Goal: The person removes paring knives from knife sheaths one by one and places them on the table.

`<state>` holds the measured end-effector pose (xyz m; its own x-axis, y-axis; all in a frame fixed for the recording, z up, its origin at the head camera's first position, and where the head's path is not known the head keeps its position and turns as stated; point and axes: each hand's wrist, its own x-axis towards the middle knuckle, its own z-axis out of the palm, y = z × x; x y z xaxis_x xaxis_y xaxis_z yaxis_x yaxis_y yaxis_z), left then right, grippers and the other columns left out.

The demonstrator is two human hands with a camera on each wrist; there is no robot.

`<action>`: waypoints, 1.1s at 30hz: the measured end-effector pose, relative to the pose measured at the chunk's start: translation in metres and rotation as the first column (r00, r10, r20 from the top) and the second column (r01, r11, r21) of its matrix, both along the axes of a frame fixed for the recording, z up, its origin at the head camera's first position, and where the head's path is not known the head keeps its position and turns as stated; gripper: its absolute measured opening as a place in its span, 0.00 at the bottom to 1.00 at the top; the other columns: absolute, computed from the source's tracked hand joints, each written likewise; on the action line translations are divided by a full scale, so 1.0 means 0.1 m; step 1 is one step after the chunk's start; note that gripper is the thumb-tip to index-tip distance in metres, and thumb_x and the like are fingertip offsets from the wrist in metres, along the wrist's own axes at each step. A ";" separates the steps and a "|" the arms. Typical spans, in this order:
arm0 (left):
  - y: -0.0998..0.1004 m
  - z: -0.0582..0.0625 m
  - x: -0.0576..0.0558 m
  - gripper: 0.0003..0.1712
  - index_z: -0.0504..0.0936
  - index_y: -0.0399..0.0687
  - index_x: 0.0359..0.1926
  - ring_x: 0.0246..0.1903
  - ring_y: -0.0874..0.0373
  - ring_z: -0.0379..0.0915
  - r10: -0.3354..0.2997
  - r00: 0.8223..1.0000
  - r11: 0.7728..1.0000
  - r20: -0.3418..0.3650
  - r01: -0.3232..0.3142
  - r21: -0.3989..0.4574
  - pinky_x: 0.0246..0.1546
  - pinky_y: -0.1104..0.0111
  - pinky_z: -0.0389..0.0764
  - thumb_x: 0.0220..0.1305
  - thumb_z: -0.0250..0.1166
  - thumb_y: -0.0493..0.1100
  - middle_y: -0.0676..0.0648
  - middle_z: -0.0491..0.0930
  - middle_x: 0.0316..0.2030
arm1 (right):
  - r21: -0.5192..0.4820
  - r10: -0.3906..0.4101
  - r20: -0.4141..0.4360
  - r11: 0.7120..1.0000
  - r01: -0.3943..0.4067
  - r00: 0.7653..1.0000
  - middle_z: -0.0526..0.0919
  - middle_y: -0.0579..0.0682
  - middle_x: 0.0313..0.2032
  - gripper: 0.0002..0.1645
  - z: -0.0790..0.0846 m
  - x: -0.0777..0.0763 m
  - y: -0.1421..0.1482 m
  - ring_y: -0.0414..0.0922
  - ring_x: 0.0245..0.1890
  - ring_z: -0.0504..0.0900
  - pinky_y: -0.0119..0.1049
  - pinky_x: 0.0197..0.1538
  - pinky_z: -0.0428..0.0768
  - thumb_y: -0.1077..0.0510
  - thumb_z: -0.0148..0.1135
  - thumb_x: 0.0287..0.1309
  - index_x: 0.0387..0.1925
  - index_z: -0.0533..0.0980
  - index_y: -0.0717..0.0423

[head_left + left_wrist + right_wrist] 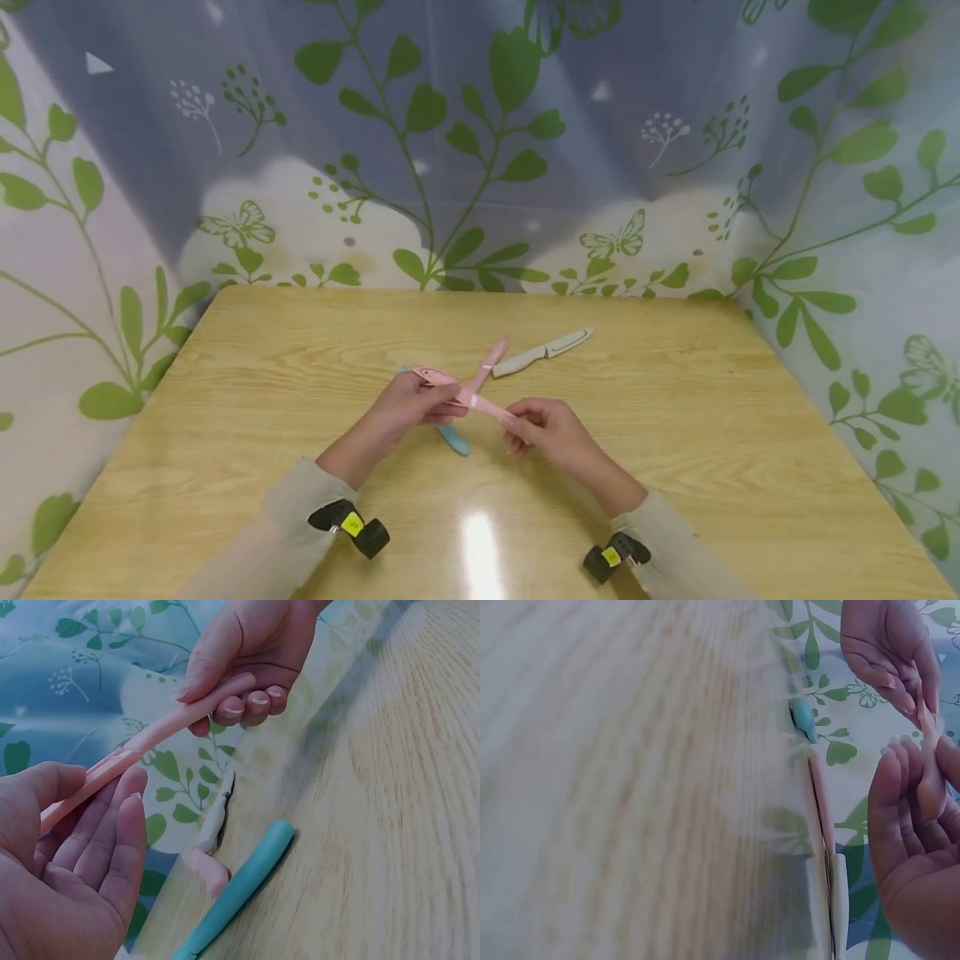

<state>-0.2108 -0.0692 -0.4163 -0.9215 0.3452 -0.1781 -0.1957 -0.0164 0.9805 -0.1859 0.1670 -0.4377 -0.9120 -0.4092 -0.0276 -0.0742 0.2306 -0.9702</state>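
A pink sheathed knife (pixel 489 407) is held in the air between both hands. My left hand (pixel 408 406) grips it by its covered blade, thumb on top and fingers beneath. At the other end, the fingers and thumb of my right hand (pixel 558 435) pinch the tip of the handle (pixel 176 720). Below the hands, a teal knife (pixel 453 439) lies on the table, partly hidden by my left hand. Another pink knife (pixel 491 364) rests just beyond, its handle pointing away. Next to that handle is a cream sheathed knife (pixel 567 342).
The wooden table (pixel 712 417) reaches back to a patterned curtain (pixel 480 167) that hangs behind it and along both sides. Black wrist cameras are strapped over both sleeves. A bright reflection shows on the table's near part.
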 end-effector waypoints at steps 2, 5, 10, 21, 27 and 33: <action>-0.01 0.00 0.00 0.12 0.78 0.30 0.44 0.31 0.61 0.83 -0.005 1.000 1.000 -0.001 0.005 0.005 0.31 0.74 0.82 0.66 0.60 0.38 0.48 0.86 0.30 | 0.005 -0.003 -0.002 1.000 0.003 1.000 0.82 0.66 0.30 0.15 0.01 -0.02 0.01 0.43 0.27 0.80 0.46 0.34 0.85 0.60 0.56 0.66 0.42 0.76 0.73; -0.03 0.00 0.01 0.12 0.78 0.31 0.44 0.31 0.61 0.83 -0.006 1.000 1.000 0.009 0.006 0.019 0.31 0.74 0.82 0.67 0.60 0.38 0.50 0.86 0.29 | 0.010 -0.021 0.002 1.000 0.021 1.000 0.82 0.63 0.29 0.14 0.04 -0.03 0.02 0.43 0.26 0.81 0.45 0.33 0.85 0.59 0.57 0.65 0.41 0.77 0.71; -0.07 0.00 0.01 0.14 0.78 0.32 0.47 0.31 0.61 0.83 -0.013 1.000 1.000 -0.003 0.013 0.015 0.32 0.73 0.82 0.66 0.60 0.39 0.52 0.86 0.27 | 0.007 -0.080 0.002 0.997 0.080 0.997 0.83 0.61 0.29 0.12 0.09 -0.05 0.04 0.44 0.26 0.81 0.43 0.33 0.85 0.59 0.59 0.64 0.40 0.78 0.67; -0.12 -0.04 0.06 0.17 0.79 0.31 0.49 0.29 0.63 0.79 -0.057 0.997 0.996 -0.052 0.054 -0.068 0.35 0.69 0.80 0.66 0.61 0.41 0.49 0.85 0.32 | -0.096 -0.163 0.011 0.982 0.163 0.987 0.83 0.60 0.27 0.12 0.13 -0.06 0.08 0.41 0.24 0.81 0.33 0.29 0.83 0.61 0.60 0.62 0.39 0.76 0.71; -0.14 -0.07 0.05 0.17 0.79 0.30 0.49 0.29 0.63 0.80 -0.072 0.996 0.996 -0.046 0.069 -0.054 0.35 0.70 0.81 0.67 0.60 0.41 0.44 0.85 0.36 | -0.136 -0.206 0.033 0.969 0.208 0.978 0.82 0.50 0.25 0.14 0.15 -0.06 0.10 0.40 0.24 0.80 0.34 0.29 0.83 0.61 0.61 0.62 0.39 0.76 0.72; -0.17 -0.07 0.06 0.17 0.80 0.32 0.48 0.30 0.62 0.82 -0.068 0.997 0.996 -0.025 0.066 -0.063 0.35 0.68 0.81 0.65 0.62 0.43 0.38 0.85 0.41 | -0.146 -0.234 0.047 0.960 0.239 0.971 0.81 0.48 0.24 0.15 0.16 -0.08 0.12 0.40 0.24 0.80 0.32 0.29 0.83 0.61 0.61 0.62 0.41 0.75 0.72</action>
